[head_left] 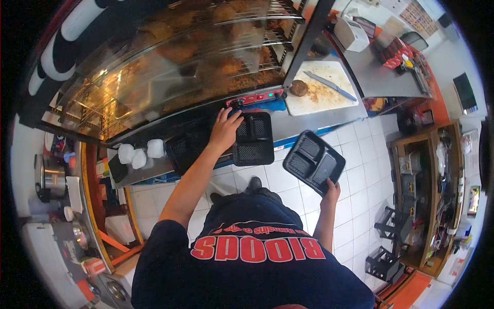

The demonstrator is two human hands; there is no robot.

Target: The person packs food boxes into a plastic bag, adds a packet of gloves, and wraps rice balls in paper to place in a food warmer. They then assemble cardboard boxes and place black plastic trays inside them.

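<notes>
My left hand (225, 130) is at the upper left edge of a black compartment tray (253, 139), its fingers curled over the rim just below the warmer's control panel. My right hand (332, 191) grips the lower right corner of another black compartment tray (315, 162), which is tilted over the tiled floor. Both trays look empty. Beside my left forearm, more black containers (188, 149) lie on the counter, partly hidden by the arm.
A glass warming cabinet (170, 62) with food stands behind the counter (303, 122). A knife (329, 86) and a brown food piece (298, 88) lie on a white cutting board (321, 105). White tubs (155, 148) sit left; shelves (435, 201) and black stools (393, 224) stand right.
</notes>
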